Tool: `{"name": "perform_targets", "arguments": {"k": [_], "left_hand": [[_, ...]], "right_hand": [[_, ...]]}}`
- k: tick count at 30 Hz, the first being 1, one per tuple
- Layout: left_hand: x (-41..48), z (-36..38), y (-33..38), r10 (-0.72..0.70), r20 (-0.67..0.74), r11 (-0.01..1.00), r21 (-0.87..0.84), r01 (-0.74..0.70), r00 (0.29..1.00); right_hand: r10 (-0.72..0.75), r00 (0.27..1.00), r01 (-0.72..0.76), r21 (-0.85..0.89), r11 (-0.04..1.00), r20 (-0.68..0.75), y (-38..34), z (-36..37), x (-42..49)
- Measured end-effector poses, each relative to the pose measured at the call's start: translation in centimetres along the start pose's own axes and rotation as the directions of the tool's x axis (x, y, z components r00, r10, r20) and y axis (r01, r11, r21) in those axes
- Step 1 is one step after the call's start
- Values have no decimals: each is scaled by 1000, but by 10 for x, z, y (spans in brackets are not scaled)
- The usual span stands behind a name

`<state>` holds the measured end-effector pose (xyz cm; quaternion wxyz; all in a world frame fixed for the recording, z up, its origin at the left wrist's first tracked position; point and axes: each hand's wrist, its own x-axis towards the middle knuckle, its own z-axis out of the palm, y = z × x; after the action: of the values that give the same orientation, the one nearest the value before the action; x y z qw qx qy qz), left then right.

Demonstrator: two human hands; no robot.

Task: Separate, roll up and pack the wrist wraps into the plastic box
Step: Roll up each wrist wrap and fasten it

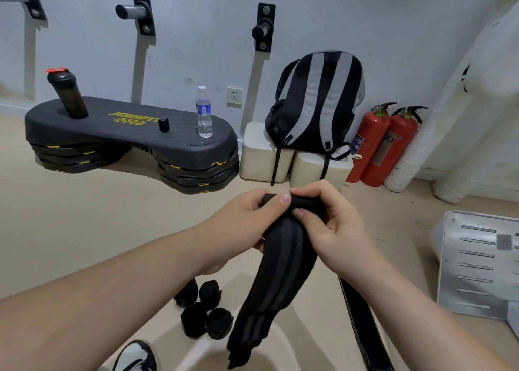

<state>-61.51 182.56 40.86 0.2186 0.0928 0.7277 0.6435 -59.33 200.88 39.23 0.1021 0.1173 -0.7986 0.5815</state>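
we hold one black wrist wrap (pixel 280 280) up in front of us with both hands: our left hand (pixel 244 222) pinches the rolled top end between thumb and curled fingers, and our right hand (pixel 334 227) curls round the same small roll from the other side, thumb pressed in beneath it. the rest of the wrap, black with grey stripes, hangs loose between our forearms. below the hands four rolled wraps (pixel 203 313) sit close together in a cluster (what they rest on is too pale and blurred for us to make out). another flat strap (pixel 362 325) lies stretched out under our right forearm. farther off by the wall stand a black step platform (pixel 126 129), a striped backpack (pixel 317 101) and two red fire extinguishers (pixel 382 143).
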Motion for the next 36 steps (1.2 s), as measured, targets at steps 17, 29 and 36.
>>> {"name": "perform_targets", "arguments": {"k": [17, 29, 36], "left_hand": [[-4, -13, 4, 366, 15, 899, 252, -357, 931], [-3, -2, 8, 17, -13, 973, 230, -13, 1000], [-6, 1, 8, 455, -43, 780, 501, -375, 889]], "right_hand": [[312, 937, -345, 543, 766, 155, -15, 5, -3], [272, 952, -306, 378, 874, 141, -5, 1, -6], [385, 886, -462, 570, 680, 259, -19, 1, -3]]}}
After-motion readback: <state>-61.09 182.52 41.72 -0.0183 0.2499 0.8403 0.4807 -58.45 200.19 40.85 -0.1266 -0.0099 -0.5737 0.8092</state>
